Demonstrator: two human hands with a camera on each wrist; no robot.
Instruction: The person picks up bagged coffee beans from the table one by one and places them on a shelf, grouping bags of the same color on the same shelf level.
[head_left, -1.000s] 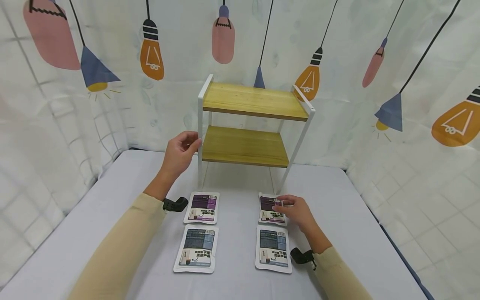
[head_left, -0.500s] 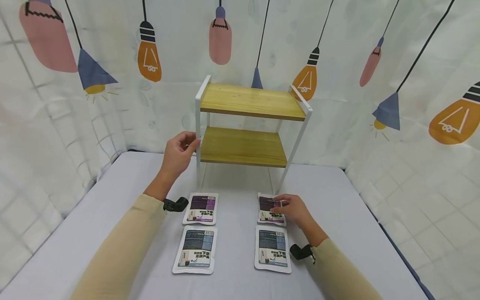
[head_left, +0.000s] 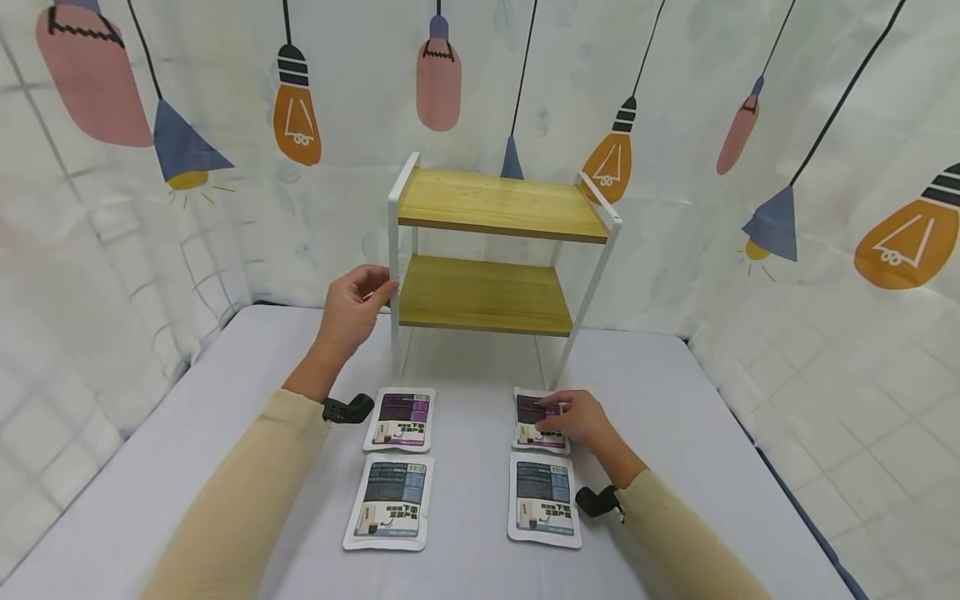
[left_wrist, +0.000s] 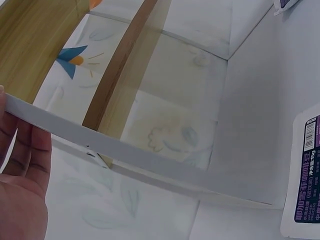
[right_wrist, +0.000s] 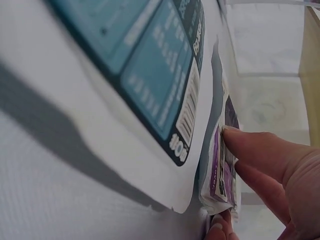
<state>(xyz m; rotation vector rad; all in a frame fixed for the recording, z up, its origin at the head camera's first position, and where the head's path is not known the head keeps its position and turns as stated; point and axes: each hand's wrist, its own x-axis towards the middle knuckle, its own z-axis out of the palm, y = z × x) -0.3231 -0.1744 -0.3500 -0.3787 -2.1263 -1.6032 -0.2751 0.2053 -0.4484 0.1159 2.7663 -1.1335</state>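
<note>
My left hand (head_left: 351, 308) pinches the left white post of a two-tier wooden shelf (head_left: 487, 292); the left wrist view shows fingers behind the post (left_wrist: 145, 160). My right hand (head_left: 588, 423) is at the far-right purple-labelled coffee pouch (head_left: 529, 433), which lies flat. In the right wrist view, the thumb presses its printed face while other fingertips curl at its side edge (right_wrist: 217, 197). Left of it lies a matching purple-labelled pouch (head_left: 401, 419). Nearer are two blue-labelled pouches, one at left (head_left: 390, 502) and one at right (head_left: 543, 500).
A white cloth covers the table (head_left: 660, 417). Behind the shelf hangs a white curtain (head_left: 352, 200) printed with lamps and bulbs. Dark devices sit on the left wrist (head_left: 348, 409) and right wrist (head_left: 597, 502).
The head view has shifted slightly, so everything sits a little farther left. Both hands keep their places on the shelf post and the pouch.
</note>
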